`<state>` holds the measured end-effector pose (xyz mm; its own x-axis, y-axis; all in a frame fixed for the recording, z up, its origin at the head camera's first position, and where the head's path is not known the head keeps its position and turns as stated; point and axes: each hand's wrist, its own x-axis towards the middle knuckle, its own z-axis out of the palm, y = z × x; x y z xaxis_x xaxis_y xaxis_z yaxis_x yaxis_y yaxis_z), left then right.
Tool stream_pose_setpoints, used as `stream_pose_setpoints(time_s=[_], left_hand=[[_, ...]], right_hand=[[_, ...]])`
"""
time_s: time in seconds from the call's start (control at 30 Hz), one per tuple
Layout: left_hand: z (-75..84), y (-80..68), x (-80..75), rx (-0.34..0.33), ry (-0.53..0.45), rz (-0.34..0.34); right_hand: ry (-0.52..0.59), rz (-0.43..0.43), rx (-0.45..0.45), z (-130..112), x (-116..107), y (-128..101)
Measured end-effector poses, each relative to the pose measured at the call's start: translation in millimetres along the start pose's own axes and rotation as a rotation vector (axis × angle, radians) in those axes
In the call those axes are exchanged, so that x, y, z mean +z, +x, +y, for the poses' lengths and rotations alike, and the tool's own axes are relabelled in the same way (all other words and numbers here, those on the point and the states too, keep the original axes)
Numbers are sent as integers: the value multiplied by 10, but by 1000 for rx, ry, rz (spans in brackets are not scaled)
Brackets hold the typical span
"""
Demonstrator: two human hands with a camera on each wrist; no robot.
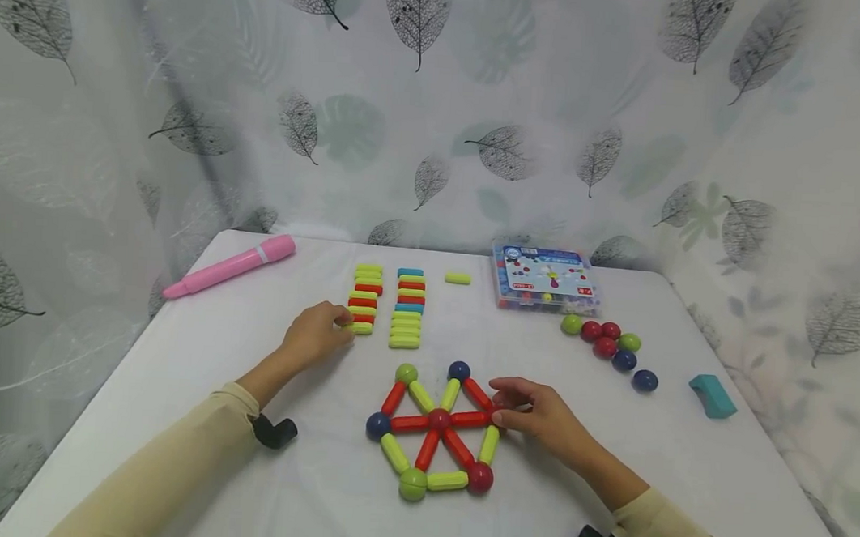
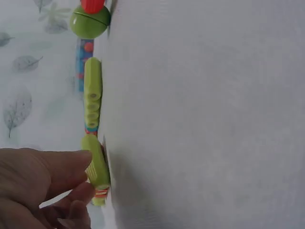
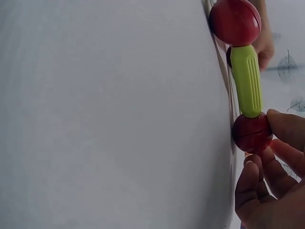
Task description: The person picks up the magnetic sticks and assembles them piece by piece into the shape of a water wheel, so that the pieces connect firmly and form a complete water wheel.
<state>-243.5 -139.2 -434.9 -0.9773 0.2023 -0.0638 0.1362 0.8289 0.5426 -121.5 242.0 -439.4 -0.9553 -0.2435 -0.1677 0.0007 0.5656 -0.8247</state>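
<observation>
- One spoked wheel (image 1: 439, 420) of balls and sticks, lying flat on a white desk (image 1: 308, 505) round a red hub ball (image 1: 440, 417) (centre of the clock for every direction here).
- Set along the rim: dark blue balls at 9 and near 1, green balls at 11 and 7, red balls near 5 and at 3.
- Well apart at 12 o'clock: the green and dark blue rim balls, each on a yellow-green spoke.
- Held at 3 o'clock in the grip of the right hand (image 1: 539, 416), between thumb and fingers: a red rim ball (image 3: 251, 133).
- Pinched between 10 and 11 o'clock in the grip of the left hand (image 1: 315, 335): a yellow-green stick (image 2: 98, 164), at the near end of the left-hand row of sticks (image 1: 365, 297).
- Just beside that, a second row of sticks (image 1: 408, 308).
- Alone at 12 o'clock, a spare stick (image 1: 458, 278).
- Toward 1, a flat box (image 1: 546, 276); toward 2, seven loose balls (image 1: 604, 348).
- Toward 3, a teal block (image 1: 713, 396); toward 10, a pink marker-shaped thing (image 1: 230, 267).
</observation>
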Motion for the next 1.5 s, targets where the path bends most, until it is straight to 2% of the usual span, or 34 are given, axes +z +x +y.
stream_pose_setpoints(time_s=[0.07,0.27,0.37,0.5,0.6,0.7,0.9,1.23,1.5], left_hand=[[-36,6,22,1,28,-26],[-45,-70,123,-10,45,-30],[-17,-146,158,-45,-34,-61],[53,-264,206,-102,-209,-140],[138,-338,242,-119,-312,-193],[204,-390,284,-107,-352,-235],[254,-461,366,-73,-359,-281],[331,-520,407,-27,-350,-285],[350,-620,445,-137,-464,-160]], right_hand=[[-18,-3,-1,-7,-9,20],[-19,-35,-11,-19,-62,89],[-6,-70,-15,-17,-78,123],[-14,-110,-31,-28,-81,197],[-26,-134,-41,-51,-72,269],[-21,-166,-50,-70,-38,342],[-6,-200,-60,-100,24,435],[8,-182,-55,-80,51,445],[-2,-161,-25,-90,72,422]])
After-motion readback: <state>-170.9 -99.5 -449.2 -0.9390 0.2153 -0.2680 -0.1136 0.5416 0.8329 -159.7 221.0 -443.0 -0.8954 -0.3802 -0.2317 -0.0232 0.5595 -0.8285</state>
